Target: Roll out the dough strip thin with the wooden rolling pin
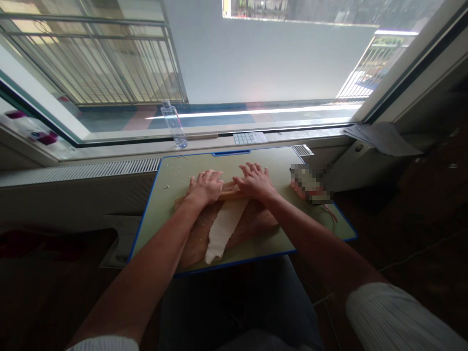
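A wooden rolling pin (234,195) lies crosswise over a long, flat strip of pale dough (224,226). My left hand (206,185) rests palm down on the left part of the pin, its fingers stretched forward. On the right part lies my right hand (254,181), also palm down with fingers spread past the pin. Both hands press from above rather than wrap around it. Beneath the dough is a brown wooden board (195,243), partly covered by my forearms. The dough strip runs toward me, its near end close to the table's front edge.
The board lies on a small green table (153,209) with a blue rim. A blurred-out object (310,184) is at its right side. Small crumbs dot the left. A clear bottle (174,126) stands on the windowsill, with papers (382,139) farther right.
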Demonstrator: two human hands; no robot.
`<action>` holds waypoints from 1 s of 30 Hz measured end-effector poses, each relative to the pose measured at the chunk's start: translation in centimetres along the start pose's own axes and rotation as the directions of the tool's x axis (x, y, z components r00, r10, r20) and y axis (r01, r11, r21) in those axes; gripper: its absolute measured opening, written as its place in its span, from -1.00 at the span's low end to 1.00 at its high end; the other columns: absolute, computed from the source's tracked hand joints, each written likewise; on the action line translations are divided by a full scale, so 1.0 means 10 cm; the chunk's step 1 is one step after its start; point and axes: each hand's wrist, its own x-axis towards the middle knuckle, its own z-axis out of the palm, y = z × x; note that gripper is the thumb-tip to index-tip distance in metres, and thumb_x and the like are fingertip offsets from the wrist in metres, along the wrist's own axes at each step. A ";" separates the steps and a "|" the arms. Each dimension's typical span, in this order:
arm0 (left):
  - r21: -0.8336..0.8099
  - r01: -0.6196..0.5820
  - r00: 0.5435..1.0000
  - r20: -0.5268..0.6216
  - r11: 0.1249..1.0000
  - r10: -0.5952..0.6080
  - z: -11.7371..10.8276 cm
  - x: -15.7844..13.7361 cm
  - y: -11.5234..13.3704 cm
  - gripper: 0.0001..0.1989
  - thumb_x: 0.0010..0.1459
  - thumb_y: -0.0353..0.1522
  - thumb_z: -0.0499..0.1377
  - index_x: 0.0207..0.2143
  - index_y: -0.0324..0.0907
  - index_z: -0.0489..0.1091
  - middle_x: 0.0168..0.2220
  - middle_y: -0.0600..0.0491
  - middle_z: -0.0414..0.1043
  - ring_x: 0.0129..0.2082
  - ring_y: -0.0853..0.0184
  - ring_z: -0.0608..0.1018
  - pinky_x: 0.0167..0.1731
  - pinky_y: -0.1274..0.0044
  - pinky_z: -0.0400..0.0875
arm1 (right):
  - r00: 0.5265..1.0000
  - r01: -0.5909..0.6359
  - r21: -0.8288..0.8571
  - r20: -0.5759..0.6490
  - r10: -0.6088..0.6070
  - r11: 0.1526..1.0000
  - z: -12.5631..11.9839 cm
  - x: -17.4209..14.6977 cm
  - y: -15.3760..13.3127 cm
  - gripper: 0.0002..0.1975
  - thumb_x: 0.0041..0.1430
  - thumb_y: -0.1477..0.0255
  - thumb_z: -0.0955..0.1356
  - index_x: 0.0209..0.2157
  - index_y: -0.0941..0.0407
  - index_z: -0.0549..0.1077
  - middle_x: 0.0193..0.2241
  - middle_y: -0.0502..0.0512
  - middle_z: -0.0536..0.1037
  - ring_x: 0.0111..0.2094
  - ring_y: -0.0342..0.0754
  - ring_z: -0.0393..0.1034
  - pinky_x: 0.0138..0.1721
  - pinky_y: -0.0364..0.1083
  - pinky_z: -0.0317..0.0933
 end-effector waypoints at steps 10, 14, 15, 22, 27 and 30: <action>0.044 0.002 0.995 -0.100 0.999 0.003 0.01 -0.43 0.15 -0.43 0.50 -0.14 -0.11 0.43 0.04 0.31 0.48 -0.09 0.28 0.42 0.03 0.33 0.43 0.00 0.12 | 0.997 -0.008 -0.044 -0.074 0.005 0.999 0.03 -0.44 -0.07 -0.35 0.52 0.09 0.19 0.49 0.07 0.27 0.52 0.24 0.20 0.51 0.31 0.00 0.48 0.36 -0.07; 0.055 0.018 0.988 -0.155 0.998 -0.009 0.09 -0.63 0.17 -0.45 0.51 -0.12 -0.12 0.41 0.09 0.35 0.47 -0.06 0.30 0.44 0.05 0.31 0.44 0.00 0.09 | 0.984 0.026 -0.077 -0.174 -0.039 0.997 0.11 -0.70 -0.09 -0.39 0.55 0.12 0.16 0.45 0.09 0.31 0.51 0.26 0.22 0.50 0.31 0.02 0.47 0.38 -0.09; 0.057 0.019 0.987 -0.162 0.998 -0.010 0.11 -0.67 0.17 -0.45 0.51 -0.11 -0.12 0.41 0.11 0.35 0.48 -0.04 0.30 0.44 0.06 0.31 0.45 0.00 0.08 | 0.981 0.031 -0.081 -0.189 -0.046 0.996 0.13 -0.74 -0.09 -0.40 0.55 0.12 0.15 0.45 0.08 0.32 0.51 0.25 0.23 0.50 0.30 0.03 0.47 0.38 -0.09; 0.044 0.009 0.989 -0.150 0.999 -0.002 0.09 -0.69 0.17 -0.43 0.51 -0.10 -0.14 0.42 0.05 0.35 0.47 -0.11 0.30 0.43 0.02 0.32 0.41 0.00 0.13 | 0.979 0.021 -0.067 -0.202 -0.034 0.998 0.13 -0.74 -0.06 -0.40 0.55 0.07 0.16 0.43 0.04 0.33 0.48 0.23 0.29 0.48 0.31 0.08 0.46 0.40 -0.07; 0.015 0.051 0.993 -0.107 0.999 -0.049 0.03 -0.56 0.19 -0.44 0.50 -0.15 -0.14 0.41 0.08 0.34 0.49 -0.08 0.27 0.44 0.04 0.31 0.42 -0.02 0.12 | 0.990 -0.010 -0.074 -0.141 -0.001 0.997 0.06 -0.57 -0.04 -0.35 0.54 0.01 0.16 0.45 0.06 0.31 0.48 0.26 0.29 0.47 0.35 0.09 0.44 0.44 -0.05; 0.000 0.057 0.996 -0.072 0.998 -0.057 0.01 -0.42 0.16 -0.42 0.49 -0.15 -0.15 0.43 0.08 0.31 0.50 -0.08 0.24 0.46 0.03 0.30 0.42 -0.04 0.12 | 0.997 -0.030 -0.062 -0.073 0.026 0.998 0.02 -0.42 -0.04 -0.31 0.54 -0.02 0.14 0.48 0.06 0.28 0.50 0.26 0.25 0.48 0.37 0.05 0.44 0.44 -0.06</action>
